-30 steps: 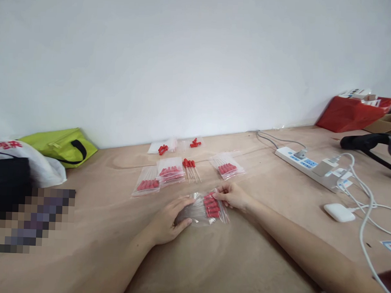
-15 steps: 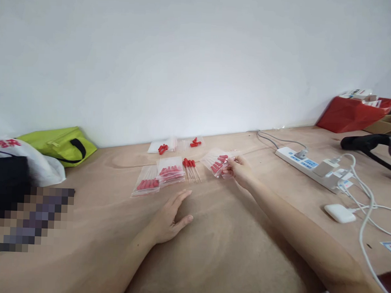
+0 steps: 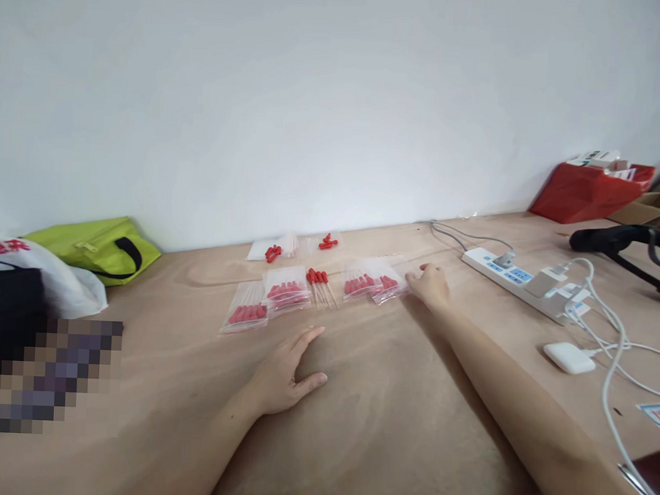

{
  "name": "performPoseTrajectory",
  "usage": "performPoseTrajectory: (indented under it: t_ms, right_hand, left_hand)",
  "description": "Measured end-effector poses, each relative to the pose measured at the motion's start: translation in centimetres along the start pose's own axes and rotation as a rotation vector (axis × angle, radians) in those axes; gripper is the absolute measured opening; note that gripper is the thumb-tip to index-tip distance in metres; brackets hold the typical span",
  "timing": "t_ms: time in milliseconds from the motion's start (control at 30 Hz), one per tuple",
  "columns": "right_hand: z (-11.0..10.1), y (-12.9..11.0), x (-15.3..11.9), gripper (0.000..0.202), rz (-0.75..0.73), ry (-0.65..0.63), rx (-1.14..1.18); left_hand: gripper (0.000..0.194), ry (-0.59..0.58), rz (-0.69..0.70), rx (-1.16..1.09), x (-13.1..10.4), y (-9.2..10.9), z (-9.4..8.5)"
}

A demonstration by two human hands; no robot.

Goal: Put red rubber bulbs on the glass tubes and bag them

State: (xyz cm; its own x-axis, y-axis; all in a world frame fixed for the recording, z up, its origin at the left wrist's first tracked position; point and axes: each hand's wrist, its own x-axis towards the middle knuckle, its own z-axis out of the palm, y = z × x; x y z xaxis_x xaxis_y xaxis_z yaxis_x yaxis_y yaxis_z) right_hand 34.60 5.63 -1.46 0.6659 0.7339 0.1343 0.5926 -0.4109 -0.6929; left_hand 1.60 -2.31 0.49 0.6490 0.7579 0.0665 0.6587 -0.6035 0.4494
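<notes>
My left hand rests on the wooden table, fingers apart and holding nothing. Just right of two clear bags of red pieces, my right hand has its fingers apart, near the edge of the right bag. That bag overlaps the one beside it. Red-tipped sticks lie loose in the middle. Left of them are a stack of bags and a single bag. Behind lie small red pieces on a white packet and more red pieces.
At the right are a power strip with cables, a white adapter, a black object and a red bag. A green bag, white bag and black bag sit left.
My right hand has let go of the bag and moved right. The right-hand bags now lie side by side, overlapping, on the table. My left hand has stayed nearly still.
</notes>
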Motion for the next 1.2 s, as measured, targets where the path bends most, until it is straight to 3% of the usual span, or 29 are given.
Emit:
performPoseTrajectory:
  t_ms: [167,300,400,467,567,700,767,800,867,933,967,1000,1033,1133,1200]
  right_hand:
    - [-0.4,1.2,1.2,0.025,0.082,-0.163,-0.029]
    - [-1.1,0.2,1.5,0.019,0.061,-0.052,0.067]
    - [-1.9,-1.9,0.4,0.021,0.048,0.129,0.488]
    - [-2.1,-3.7,-1.8,0.023,0.065,0.084,0.961]
    - [-1.7,-5.6,-7.5,0.029,0.083,-0.240,1.255]
    - [-0.5,-6.1,-16.0,0.033,0.234,-0.584,1.228]
    - [-0.3,-5.9,-18.9,0.038,0.310,-0.731,1.200]
    - [-0.5,-5.8,-19.8,0.040,0.304,-0.827,1.164]
    - [-1.0,-5.7,-20.3,0.041,0.231,-1.154,0.981]
    - [-1.7,-5.8,-19.2,0.032,0.075,-1.522,0.673]
    - [-1.9,-6.0,-18.2,0.026,-0.018,-1.635,0.520]
    - [-1.9,-6.3,-17.0,0.024,-0.134,-1.597,0.422]
    - [-1.6,-6.7,-15.7,0.022,-0.256,-1.455,0.381]
    - [0.2,-8.2,-11.9,0.011,-0.533,-0.840,0.234]
    - [1.9,-9.1,-10.0,0.010,-0.588,-0.580,0.024]
  left_hand:
    - [0.061,-0.003,-0.014,0.018,0.0,0.2,-0.1]
    - [0.060,-0.016,-0.026,0.019,0.0,0.2,-0.1]
    - [0.059,-0.008,-0.014,0.015,0.0,0.1,0.0]
    - [0.055,0.006,-0.005,0.003,0.1,-0.1,0.1]
    - [0.044,0.083,0.011,-0.022,0.3,-0.3,0.2]
    - [0.033,0.351,0.033,-0.032,0.6,-0.6,0.3]
    - [0.031,0.431,0.050,-0.007,0.7,-0.7,0.4]
    - [0.031,0.418,0.063,0.013,0.8,-0.7,0.4]
    - [0.031,0.311,0.094,0.060,0.8,-0.8,0.5]
    - [0.031,0.198,0.123,0.091,0.9,-0.8,0.6]
    - [0.030,0.165,0.137,0.095,0.9,-0.9,0.7]
    - [0.029,0.148,0.150,0.089,0.9,-1.1,0.8]
    - [0.030,0.141,0.163,0.078,0.9,-1.2,0.9]
    - [0.035,0.159,0.190,0.037,0.9,-1.7,1.1]
    - [0.034,0.167,0.204,0.015,0.9,-1.7,1.1]
